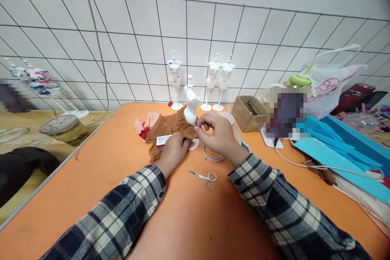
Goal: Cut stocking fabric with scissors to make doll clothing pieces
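Right hand (215, 130) pinched thin brown gathered fabric (163, 126)

We saw its thumb and forefinger closed on the fabric's edge at the hips of a white plastic torso mannequin (191, 101), near the far side of the smooth orange table (100, 166). Our left hand (174, 150) lay curled against the fabric; its fingertips were hidden, so we could not tell whether it gripped.

We judged that the loose spread could drag the gathers from the pinch. A sideways tug could tip the mannequin, which leaned slightly. Silver metal scissors (203, 176), lying between our forearms, could snag a sleeve.

Three small white mannequins (212, 71) stood behind, with an open brown cardboard box (247, 118) to their right. A thin silver-rimmed ring (215, 159) near the right wrist and a white-and-red card (163, 140) on the fabric crowded our hands.
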A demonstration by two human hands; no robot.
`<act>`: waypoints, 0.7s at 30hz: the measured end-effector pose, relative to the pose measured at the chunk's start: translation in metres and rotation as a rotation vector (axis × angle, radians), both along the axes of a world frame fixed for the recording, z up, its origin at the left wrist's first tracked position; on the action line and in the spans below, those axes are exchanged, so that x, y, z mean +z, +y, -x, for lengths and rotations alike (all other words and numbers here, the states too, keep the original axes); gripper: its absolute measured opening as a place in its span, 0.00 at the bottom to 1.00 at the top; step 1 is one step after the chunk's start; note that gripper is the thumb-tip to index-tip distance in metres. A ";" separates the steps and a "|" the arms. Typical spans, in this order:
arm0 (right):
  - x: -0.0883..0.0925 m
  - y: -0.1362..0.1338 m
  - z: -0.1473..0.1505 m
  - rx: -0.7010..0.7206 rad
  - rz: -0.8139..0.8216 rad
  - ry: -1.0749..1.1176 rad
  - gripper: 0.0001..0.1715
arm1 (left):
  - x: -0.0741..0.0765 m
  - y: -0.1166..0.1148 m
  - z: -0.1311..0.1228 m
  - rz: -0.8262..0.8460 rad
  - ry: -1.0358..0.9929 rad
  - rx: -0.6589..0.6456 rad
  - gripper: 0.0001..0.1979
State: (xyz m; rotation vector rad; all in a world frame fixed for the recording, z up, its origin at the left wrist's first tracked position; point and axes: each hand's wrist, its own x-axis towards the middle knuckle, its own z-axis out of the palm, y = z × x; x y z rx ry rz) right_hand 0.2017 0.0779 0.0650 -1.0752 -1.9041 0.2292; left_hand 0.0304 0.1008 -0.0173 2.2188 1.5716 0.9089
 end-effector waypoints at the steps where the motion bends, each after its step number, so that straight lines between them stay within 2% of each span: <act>1: -0.003 0.000 0.000 0.012 0.023 0.018 0.05 | 0.000 0.000 0.001 -0.002 0.003 0.007 0.11; 4: -0.009 0.000 0.000 0.049 0.106 0.110 0.05 | 0.001 0.001 0.002 -0.004 0.016 0.029 0.10; 6: -0.013 -0.003 0.000 0.047 0.068 0.143 0.05 | 0.001 0.001 0.004 -0.009 0.030 0.040 0.09; 9: -0.022 -0.017 -0.003 0.014 -0.121 0.099 0.02 | 0.002 0.001 0.005 -0.015 0.057 0.049 0.09; 11: -0.032 -0.031 -0.008 0.048 -0.265 0.023 0.02 | 0.004 -0.001 0.005 -0.016 0.072 0.040 0.09; 14: -0.045 -0.055 -0.020 0.113 -0.484 -0.196 0.05 | 0.010 -0.007 0.004 -0.028 0.083 0.032 0.10; 17: -0.051 -0.075 -0.031 0.071 -0.583 -0.301 0.06 | 0.017 -0.014 0.003 -0.072 0.120 0.143 0.12; 19: -0.053 -0.084 -0.038 0.067 -0.559 -0.263 0.06 | 0.020 -0.018 0.005 -0.119 0.146 0.265 0.17; 21: -0.053 -0.089 -0.043 0.121 -0.499 -0.217 0.06 | 0.023 -0.024 0.009 -0.179 0.120 0.352 0.19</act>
